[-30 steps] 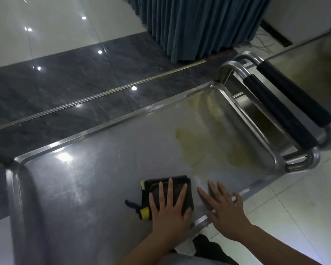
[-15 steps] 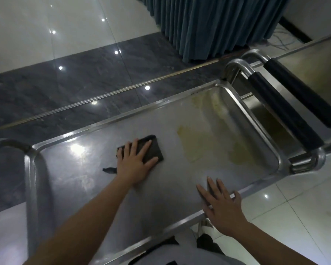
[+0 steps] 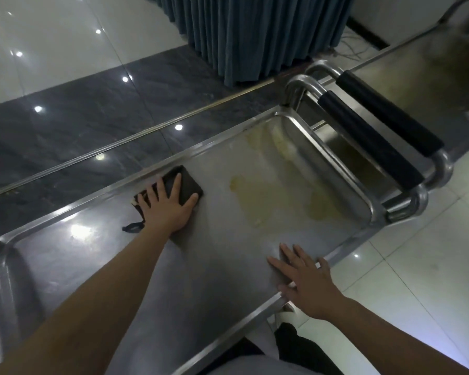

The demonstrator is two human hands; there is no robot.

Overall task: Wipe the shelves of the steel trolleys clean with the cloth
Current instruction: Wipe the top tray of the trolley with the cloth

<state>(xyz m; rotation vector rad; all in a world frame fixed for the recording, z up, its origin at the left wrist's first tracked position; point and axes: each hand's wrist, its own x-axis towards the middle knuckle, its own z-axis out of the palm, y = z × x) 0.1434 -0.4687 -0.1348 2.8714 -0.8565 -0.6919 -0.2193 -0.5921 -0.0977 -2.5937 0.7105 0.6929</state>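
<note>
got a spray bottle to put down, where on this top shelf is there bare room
Bare steel lies between the left hand on the cloth and the right hand, and leftward to the shelf's left rim. The right end is free but covered in yellowish stains, up to the black handles.

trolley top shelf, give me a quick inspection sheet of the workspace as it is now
surface: steel top shelf, yellowish stains toward its right end
job's things: dark cloth flat on the shelf by the far rim
clutter: nothing seen
hands: left hand presses flat on the cloth; right hand rests flat on the near rim
cables: loose wires on the floor by the curtain
surroundings: second trolley to the right, black handles side by side, blue curtain, glossy tile floor
</note>
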